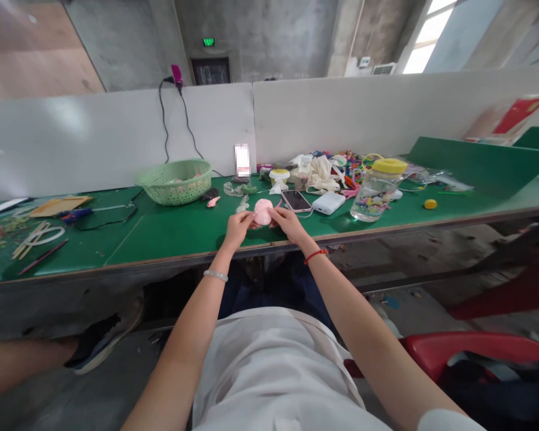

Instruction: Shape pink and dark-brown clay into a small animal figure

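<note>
Looking down through the head view, we see a pale pink lump [263, 212] between the left hand [238, 228] and the right hand [291, 224], straight ahead of the body. We have the left hand curled in a pinch at the lump's left side and the right hand curled likewise at its right side, each nearly closed with the lump in its fingertips; we cannot tell how the fingers beneath it sit, nor whether it touches the surface below.

Our forearms cross the near edge of the green table [130, 236]. On our left, a stretch of smooth tabletop lies between the left hand and the basket [175, 190]. On our right, room is tighter: a dark-screened phone [296, 201] lies just beyond the right hand, a white box [328, 203] with rounded corners beside it, and a transparent bottle [368, 197] with a yellow lid stands farther right. Behind these, we face a flat white partition [94, 140].

We see the lump as rounded and matte, the basket as pale green latticework with sloping sides, and the white heap [321, 172] as crumpled and soft-looking.
</note>
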`<state>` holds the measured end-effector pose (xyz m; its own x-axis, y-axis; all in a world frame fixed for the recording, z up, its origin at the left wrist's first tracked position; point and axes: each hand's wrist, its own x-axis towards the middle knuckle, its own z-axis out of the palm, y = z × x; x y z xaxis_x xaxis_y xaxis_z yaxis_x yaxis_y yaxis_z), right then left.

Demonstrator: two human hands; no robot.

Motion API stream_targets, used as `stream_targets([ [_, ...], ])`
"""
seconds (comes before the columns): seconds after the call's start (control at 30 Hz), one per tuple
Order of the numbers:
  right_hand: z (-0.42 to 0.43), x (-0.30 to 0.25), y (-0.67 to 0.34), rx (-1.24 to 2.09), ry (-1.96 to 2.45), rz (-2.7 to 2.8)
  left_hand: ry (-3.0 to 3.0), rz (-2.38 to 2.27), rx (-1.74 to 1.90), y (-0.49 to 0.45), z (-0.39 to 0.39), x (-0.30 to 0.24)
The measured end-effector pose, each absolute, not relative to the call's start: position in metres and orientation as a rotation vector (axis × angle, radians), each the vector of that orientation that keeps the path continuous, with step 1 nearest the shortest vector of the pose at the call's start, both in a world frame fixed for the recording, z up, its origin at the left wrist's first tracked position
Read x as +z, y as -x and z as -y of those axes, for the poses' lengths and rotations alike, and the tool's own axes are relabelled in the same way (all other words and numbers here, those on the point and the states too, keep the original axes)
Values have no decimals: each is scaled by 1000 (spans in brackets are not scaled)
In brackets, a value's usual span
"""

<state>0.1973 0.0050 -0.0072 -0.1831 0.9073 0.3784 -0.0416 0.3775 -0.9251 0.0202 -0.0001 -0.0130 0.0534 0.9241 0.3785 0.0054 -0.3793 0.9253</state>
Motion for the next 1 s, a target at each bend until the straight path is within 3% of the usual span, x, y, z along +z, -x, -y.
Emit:
stream_targets([
  [1.0, -8, -10, -196, 1026, 771, 1327, -1481, -918, 1377, -24, -1, -13],
])
